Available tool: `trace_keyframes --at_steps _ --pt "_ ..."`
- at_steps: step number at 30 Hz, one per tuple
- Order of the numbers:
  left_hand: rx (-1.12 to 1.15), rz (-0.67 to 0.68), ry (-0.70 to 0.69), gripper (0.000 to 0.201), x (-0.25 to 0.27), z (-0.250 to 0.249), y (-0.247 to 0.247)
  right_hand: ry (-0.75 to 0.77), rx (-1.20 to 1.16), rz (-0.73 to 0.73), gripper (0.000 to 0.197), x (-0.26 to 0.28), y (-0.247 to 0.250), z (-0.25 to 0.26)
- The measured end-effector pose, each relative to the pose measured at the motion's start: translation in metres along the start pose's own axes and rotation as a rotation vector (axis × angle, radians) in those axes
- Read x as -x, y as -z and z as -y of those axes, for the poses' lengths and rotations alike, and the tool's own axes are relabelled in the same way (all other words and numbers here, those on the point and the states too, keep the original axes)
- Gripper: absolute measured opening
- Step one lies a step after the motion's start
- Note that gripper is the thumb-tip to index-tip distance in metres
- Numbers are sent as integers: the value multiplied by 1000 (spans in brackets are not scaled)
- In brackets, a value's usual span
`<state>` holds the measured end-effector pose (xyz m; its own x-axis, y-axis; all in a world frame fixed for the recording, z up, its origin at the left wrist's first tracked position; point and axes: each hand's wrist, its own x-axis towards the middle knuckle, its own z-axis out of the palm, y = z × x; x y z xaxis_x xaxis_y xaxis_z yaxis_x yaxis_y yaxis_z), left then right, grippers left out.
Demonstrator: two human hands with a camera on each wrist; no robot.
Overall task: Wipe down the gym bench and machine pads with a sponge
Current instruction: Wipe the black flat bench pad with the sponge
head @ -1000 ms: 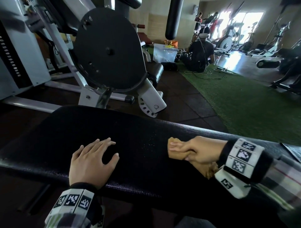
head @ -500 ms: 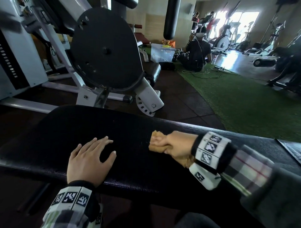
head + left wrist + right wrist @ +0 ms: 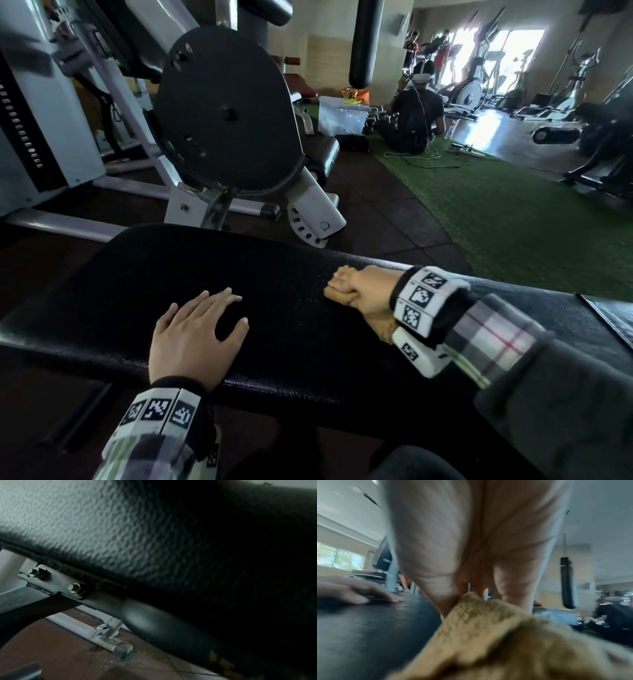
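A black padded bench [image 3: 281, 325] runs across the head view in front of me. My left hand [image 3: 195, 329] lies flat on the pad with its fingers straight. My right hand [image 3: 356, 291] grips a tan sponge [image 3: 334, 294] and presses it onto the pad near the far edge, to the right of the left hand. Most of the sponge is hidden under the fist in the head view. In the right wrist view the sponge [image 3: 488, 635] fills the lower frame below my palm, on the bench [image 3: 368, 628]. The left wrist view shows only the bench's textured side [image 3: 102, 540] and its steel frame.
A white weight machine with a large black disc [image 3: 222, 113] stands just behind the bench. A person [image 3: 414, 116] sits on the floor by a white bin [image 3: 342, 114]. Green turf [image 3: 513, 212] lies to the right, with cardio machines beyond it.
My right hand has slid the sponge leftward along the pad and toward its far edge. The left hand has stayed flat in the same spot.
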<state>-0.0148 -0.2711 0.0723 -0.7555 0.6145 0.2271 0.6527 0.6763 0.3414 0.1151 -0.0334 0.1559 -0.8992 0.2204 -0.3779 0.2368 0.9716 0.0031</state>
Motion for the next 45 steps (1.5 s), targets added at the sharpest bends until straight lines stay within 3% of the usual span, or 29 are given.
trace_keyframes --at_steps 5,9,12,14,18,21,24,29,33,36,40,45 --pt "17 0 3 44 0 1 -1 173 -120 -110 36 28 -26 40" --pt "23 5 2 44 0 1 0 332 -254 -113 53 68 -59 27" --pt "20 0 0 44 0 1 -1 278 -306 -155 39 84 -60 5" --pt "22 -7 0 43 -1 1 -1 165 -252 -144 39 77 -53 -9" --pt "21 -10 2 43 -1 1 -1 94 -197 -78 25 45 -41 5" --pt "23 -10 3 43 -1 1 -1 93 -118 -98 42 36 -30 38" --pt "20 -10 1 43 -1 1 -1 214 -172 -104 43 47 -40 58" --pt "25 -13 -13 43 0 2 -1 262 -252 -91 62 88 -69 40" --pt "25 -26 -17 42 -1 2 -2 139 -237 -118 56 86 -62 10" --pt "15 -16 -17 43 -1 2 -2 42 -124 -78 49 58 -48 16" --pt "14 -5 -29 43 -3 2 0 53 -81 -113 48 34 -39 66" --pt "90 -17 -102 42 -5 18 5 168 -226 -176 58 63 -75 87"
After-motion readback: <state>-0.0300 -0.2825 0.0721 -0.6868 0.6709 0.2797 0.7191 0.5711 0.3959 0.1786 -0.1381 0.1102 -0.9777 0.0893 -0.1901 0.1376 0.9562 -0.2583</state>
